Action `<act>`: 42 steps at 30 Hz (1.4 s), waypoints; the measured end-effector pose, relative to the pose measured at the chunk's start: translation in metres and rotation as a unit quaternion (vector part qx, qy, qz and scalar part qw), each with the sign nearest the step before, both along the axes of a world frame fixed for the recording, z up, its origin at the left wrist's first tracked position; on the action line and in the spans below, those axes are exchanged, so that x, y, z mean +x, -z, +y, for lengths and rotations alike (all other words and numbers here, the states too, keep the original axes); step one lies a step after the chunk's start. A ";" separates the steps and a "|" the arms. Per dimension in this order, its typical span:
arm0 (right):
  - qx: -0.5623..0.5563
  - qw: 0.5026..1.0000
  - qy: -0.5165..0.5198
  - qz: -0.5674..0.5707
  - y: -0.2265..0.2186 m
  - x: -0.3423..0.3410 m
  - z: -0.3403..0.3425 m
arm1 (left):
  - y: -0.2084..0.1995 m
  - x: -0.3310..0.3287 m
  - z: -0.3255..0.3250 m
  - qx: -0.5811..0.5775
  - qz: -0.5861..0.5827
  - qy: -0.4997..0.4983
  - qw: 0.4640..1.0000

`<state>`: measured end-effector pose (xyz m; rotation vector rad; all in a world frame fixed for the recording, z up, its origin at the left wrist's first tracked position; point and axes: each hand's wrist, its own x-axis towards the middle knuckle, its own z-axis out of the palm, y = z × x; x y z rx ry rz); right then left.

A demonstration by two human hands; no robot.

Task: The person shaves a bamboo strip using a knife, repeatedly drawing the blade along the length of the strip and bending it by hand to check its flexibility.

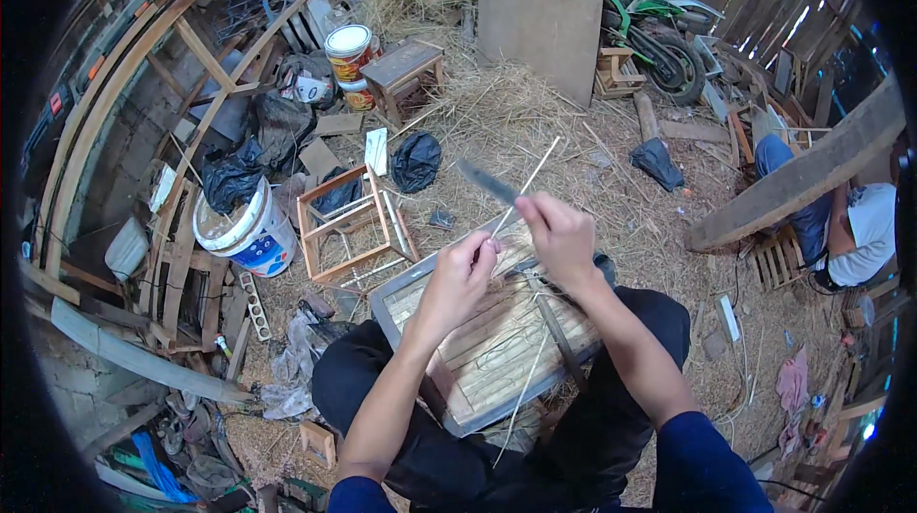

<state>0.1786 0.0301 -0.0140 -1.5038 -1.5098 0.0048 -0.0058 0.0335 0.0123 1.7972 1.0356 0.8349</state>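
"Grip?"
"Left hand pinches a thin pale strip; right hand closes around a knife."
"Strip's position?"
"Over the slatted panel across the thighs, beside the knife; whether they touch is unclear from this angle."
"Beyond?"
"White bucket at left, then green motorcycle."

Navy sleeves, black trousers; bare forearms

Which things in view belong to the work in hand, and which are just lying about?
Part of the work:
thin pale strip, pinched in the left hand
knife, gripped in the right hand
grey-framed slatted wooden panel, across the lap

Apparently just lying about:
white-and-blue bucket
small wooden stool
black plastic bag
green motorcycle
pink cloth
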 end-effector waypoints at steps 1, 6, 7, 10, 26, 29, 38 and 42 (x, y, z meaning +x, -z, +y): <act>-0.003 1.000 0.004 0.002 -0.004 0.003 0.003 | -0.001 0.002 -0.002 -0.002 0.000 0.003 1.000; -0.042 0.999 0.033 0.003 -0.003 0.006 -0.001 | -0.001 0.010 0.000 0.006 -0.018 0.011 1.000; -0.040 0.999 0.031 0.001 0.002 -0.003 -0.006 | 0.003 0.011 0.002 0.008 -0.019 0.009 1.000; -0.002 0.997 -0.036 -0.066 0.011 -0.012 -0.010 | 0.004 0.014 0.004 0.017 -0.045 0.005 0.999; -0.070 0.996 0.025 0.057 -0.008 -0.002 0.014 | 0.003 -0.010 0.000 -0.030 0.001 0.019 0.999; -0.108 0.987 0.062 0.099 -0.002 0.005 0.016 | 0.001 -0.012 -0.003 0.003 0.028 0.034 0.999; -0.063 0.997 -0.028 -0.025 -0.001 -0.012 0.003 | 0.003 -0.025 0.001 0.073 0.092 -0.012 0.993; -0.082 0.995 0.042 0.036 -0.002 -0.004 0.010 | 0.000 -0.028 -0.003 0.061 0.091 -0.009 0.994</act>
